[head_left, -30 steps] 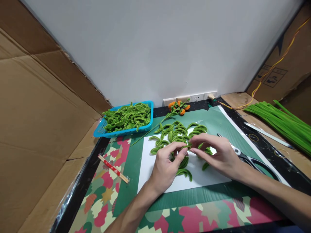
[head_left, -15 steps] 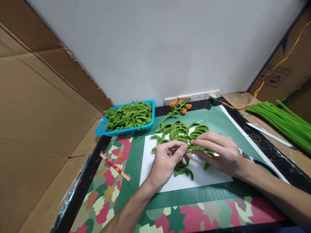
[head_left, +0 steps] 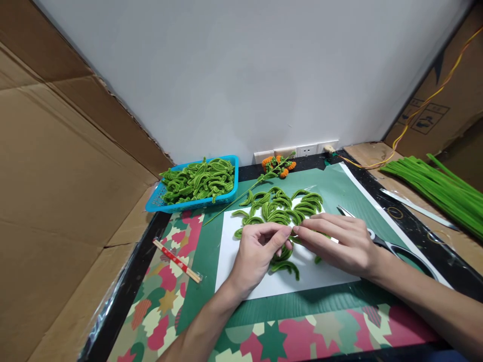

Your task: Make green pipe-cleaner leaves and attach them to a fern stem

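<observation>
My left hand [head_left: 260, 251] is closed in a pinch, thumb against fingers, over the middle of a white paper sheet [head_left: 236, 274]. My right hand [head_left: 341, 241] meets it fingertip to fingertip, its fingers pressed together. A short green pipe cleaner [head_left: 295, 240] shows in small part at the fingertips; the rest is hidden by the fingers. Around and beneath the hands lie several curved, folded green pipe cleaner pieces [head_left: 277, 216] on the paper. One bent piece [head_left: 286, 267] rests just below my left hand.
A blue basket [head_left: 188, 205] heaped with green pieces stands at the back left. Near the wall lies a stem with orange flowers [head_left: 279, 163]. Scissors [head_left: 396, 247] lie under my right wrist. Wrapped chopsticks [head_left: 177, 260] are left, long green pipe cleaners [head_left: 433, 188] right.
My right hand's fingers have come together and drawn in to a pinch against my left fingertips. The scissor tips now show. The view has shifted slightly.
</observation>
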Motion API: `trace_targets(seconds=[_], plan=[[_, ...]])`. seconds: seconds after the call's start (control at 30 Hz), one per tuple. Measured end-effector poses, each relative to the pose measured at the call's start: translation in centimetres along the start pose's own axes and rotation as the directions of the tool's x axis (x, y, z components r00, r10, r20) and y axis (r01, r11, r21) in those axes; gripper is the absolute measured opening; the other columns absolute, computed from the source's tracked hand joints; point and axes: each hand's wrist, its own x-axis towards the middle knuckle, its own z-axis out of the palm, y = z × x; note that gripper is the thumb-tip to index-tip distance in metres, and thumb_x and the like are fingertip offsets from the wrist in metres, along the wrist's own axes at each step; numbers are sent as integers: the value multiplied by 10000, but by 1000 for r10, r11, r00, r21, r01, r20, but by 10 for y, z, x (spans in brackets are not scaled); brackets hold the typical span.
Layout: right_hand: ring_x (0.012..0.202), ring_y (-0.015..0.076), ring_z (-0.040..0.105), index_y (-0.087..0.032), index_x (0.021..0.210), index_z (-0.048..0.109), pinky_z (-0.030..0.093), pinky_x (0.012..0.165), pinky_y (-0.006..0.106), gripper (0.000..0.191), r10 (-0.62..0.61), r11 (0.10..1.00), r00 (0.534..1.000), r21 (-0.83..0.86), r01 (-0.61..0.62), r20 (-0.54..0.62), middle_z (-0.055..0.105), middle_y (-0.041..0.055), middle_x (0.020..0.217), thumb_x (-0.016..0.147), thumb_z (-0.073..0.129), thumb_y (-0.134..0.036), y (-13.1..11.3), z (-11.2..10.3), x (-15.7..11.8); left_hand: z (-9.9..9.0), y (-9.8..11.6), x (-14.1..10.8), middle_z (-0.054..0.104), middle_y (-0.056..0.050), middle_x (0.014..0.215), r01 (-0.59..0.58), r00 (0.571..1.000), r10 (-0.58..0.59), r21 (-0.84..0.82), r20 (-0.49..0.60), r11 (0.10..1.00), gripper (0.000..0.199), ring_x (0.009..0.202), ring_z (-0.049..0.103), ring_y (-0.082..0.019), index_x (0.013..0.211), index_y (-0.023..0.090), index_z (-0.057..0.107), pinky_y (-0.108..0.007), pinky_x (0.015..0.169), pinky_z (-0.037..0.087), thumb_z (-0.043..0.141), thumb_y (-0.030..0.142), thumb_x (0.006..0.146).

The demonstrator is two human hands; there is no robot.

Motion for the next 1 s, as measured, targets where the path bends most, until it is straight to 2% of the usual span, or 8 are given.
trace_targets(seconds=[0.23,0.43,0.63,0.77,0.9,0.97,1.0], plan=[[800,226,747,-95,1146,721,583,709,331,214,-19,999,1000,-46,18,-5,815,117,933,944,780,-134,-1,-2,1,1,0,-1,721,-35,656,39,999,-38,-37,16,999,335,562,528,-100,823,139,822,-211,549,422,802,452,939],[807,236,758,-76,1155,713,591,718,344,172,-35,998,999,-43,36,7,816,142,945,999,644,-83,-2,-2,3,2,1,0,711,-29,661,62,998,-61,-73,17,995,336,562,537,-96,824,137,816,-207,548,434,843,463,900],[739,197,743,-116,1098,723,574,670,304,125,79,996,996,38,-77,-48,808,113,897,1000,655,-81,-3,1,3,3,2,-1,703,-20,682,75,997,-71,-141,39,987,322,577,547,-103,956,136,831,-214,554,441,896,433,848],[721,177,742,-161,1068,722,574,641,272,94,207,969,975,154,-194,-76,802,86,872,1019,660,-112,-8,3,7,1,0,-3,715,-26,705,36,999,-33,-106,25,994,280,607,571,-118,929,145,829,-225,577,457,886,410,860],[702,163,724,-184,1049,732,575,636,260,108,383,865,924,351,-360,2,784,64,846,1020,654,-114,-15,0,14,0,0,-4,732,-36,747,-72,997,73,50,-31,996,210,670,602,-139,904,164,849,-236,614,467,871,371,877],[660,151,696,-188,992,744,559,605,250,93,510,746,854,440,-499,104,764,47,809,1029,660,-173,-17,-1,18,1,2,-5,738,-40,759,-156,983,170,177,-66,972,162,667,588,-140,904,175,862,-241,601,455,846,336,900],[638,147,681,-188,956,750,548,582,245,113,577,659,798,479,-580,173,753,40,787,1030,671,-221,-18,-2,19,2,2,-6,743,-41,764,-200,971,225,241,-79,950,140,657,578,-139,909,180,867,-243,590,447,830,315,914]])
